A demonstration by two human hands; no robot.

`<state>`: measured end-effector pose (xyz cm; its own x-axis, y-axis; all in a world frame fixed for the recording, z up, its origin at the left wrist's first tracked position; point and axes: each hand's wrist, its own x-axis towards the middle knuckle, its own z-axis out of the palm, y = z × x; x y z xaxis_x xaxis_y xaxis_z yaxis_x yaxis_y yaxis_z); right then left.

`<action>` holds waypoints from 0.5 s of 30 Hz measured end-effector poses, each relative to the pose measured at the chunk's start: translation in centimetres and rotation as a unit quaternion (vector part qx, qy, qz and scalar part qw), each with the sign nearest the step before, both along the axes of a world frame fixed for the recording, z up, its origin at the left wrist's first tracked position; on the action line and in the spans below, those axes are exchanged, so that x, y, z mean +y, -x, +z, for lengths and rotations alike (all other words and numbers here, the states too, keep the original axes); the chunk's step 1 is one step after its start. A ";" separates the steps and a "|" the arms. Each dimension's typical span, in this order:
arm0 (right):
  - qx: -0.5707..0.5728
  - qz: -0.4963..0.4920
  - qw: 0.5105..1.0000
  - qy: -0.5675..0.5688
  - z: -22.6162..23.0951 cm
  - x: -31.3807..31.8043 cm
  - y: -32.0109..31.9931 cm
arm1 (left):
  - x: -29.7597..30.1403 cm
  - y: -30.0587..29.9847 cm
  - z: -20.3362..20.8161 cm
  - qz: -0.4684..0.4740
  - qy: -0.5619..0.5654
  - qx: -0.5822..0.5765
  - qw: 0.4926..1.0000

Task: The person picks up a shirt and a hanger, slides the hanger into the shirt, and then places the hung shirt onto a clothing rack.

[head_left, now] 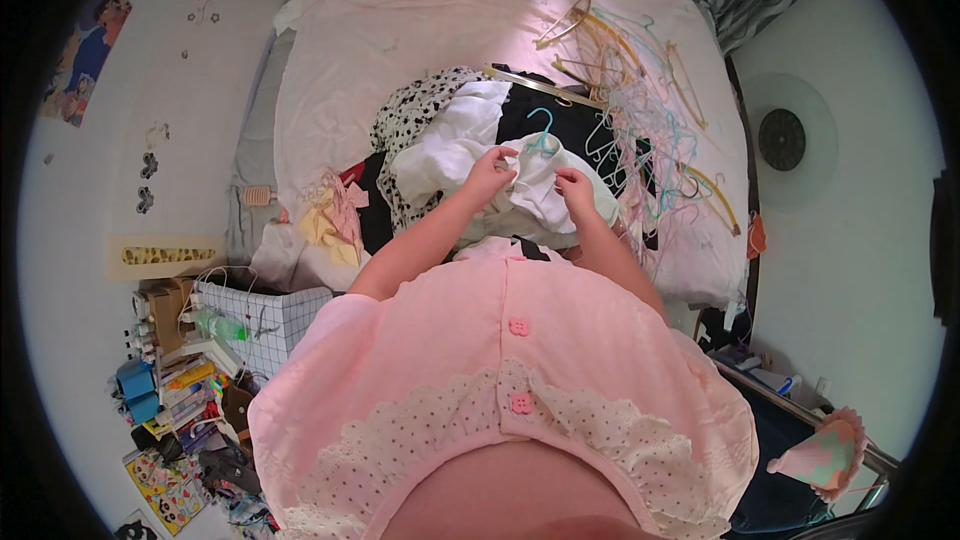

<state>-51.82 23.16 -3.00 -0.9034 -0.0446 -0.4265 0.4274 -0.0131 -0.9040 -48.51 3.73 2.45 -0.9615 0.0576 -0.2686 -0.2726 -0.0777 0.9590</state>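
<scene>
A white garment [540, 195] lies on a pile of clothes on the bed in front of me. A teal hanger [541, 123] stands up out of its neck, with most of the hanger hidden inside the cloth. At the left side of the neck opening, my left hand [488, 175] pinches the fabric edge between thumb and fingers. My right hand [576, 190] is closed in a pinch on the same garment, at the right of its front. Beneath and beyond it are a white cloth [470, 110], a black garment [535, 105] and a black-and-white spotted garment [400, 110].
Many tangled hangers [640, 130] lie on the right of the pink bedspread [350, 45]. Small yellow and pink clothes [335, 215] sit at the left. A checked storage bin [285, 320] and floor clutter [190, 400] are lower left; a fan [782, 139] stands right of the bed.
</scene>
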 end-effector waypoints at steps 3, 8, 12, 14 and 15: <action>0.029 0.118 0.980 -0.157 -2.5 1.1 0.2 | -0.2 -0.1 -0.8 0.012 0.025 0.004 1.000; 0.180 0.369 0.857 -0.312 -5.3 0.8 -0.5 | 0.1 -0.5 -1.5 -0.001 0.017 -0.012 1.000; 0.157 0.443 0.798 -0.378 -5.9 -1.0 -0.9 | -0.4 -0.8 -1.8 -0.011 0.027 -0.014 0.999; 0.111 0.487 0.762 -0.413 -6.3 -1.1 -0.6 | -0.3 -0.8 -1.6 -0.015 0.030 -0.019 0.999; 0.110 0.486 0.762 -0.413 -6.4 -0.9 -0.8 | -0.3 -0.8 -1.5 -0.019 0.032 -0.024 0.999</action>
<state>-51.00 22.31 -9.42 -0.6689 -0.5372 -0.5138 -0.2911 0.8253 -0.4840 -47.73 3.41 0.95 -0.9448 0.0760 -0.3188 -0.3201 -0.0055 0.9474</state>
